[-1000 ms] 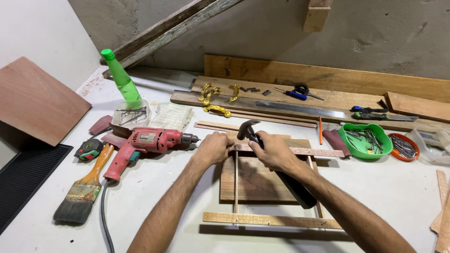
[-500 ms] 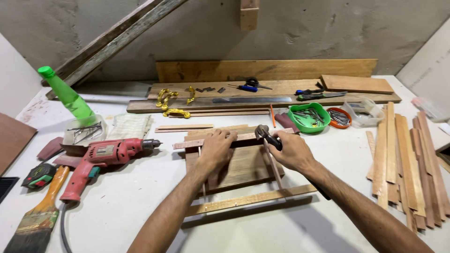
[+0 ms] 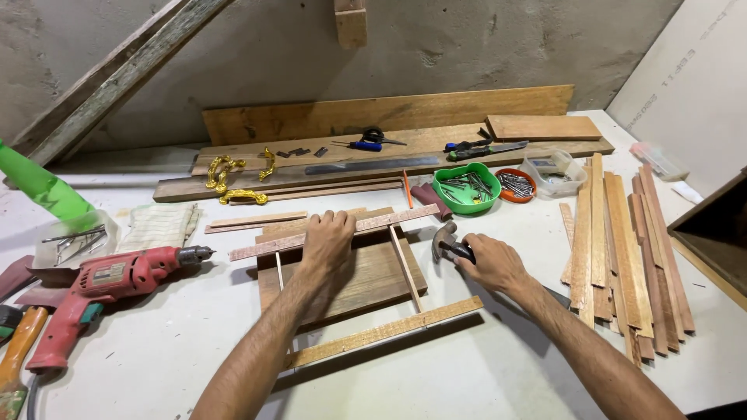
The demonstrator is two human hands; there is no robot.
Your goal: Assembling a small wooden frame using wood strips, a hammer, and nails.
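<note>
A frame of thin wooden strips (image 3: 373,334) lies over a dark brown board (image 3: 366,280) on the white table. My left hand (image 3: 327,239) presses down flat on the frame's far strip (image 3: 389,222), fingers curled over it. My right hand (image 3: 490,263) grips a hammer (image 3: 443,239) by its black handle, with the steel head just right of the frame, near the far strip's right end. One upright slat (image 3: 406,268) joins the two long strips.
A red power drill (image 3: 101,284) lies to the left, with a green bottle (image 3: 43,190) and a tub of nails (image 3: 74,241). Green (image 3: 465,187) and orange (image 3: 515,185) bowls of nails sit behind. Several wooden slats (image 3: 622,249) are stacked on the right. Planks (image 3: 389,117) with tools line the wall.
The view has swung to the right. My right hand with the hammer has dropped from above the far strip to the table at the frame's right side. My left hand stays on the strip.
</note>
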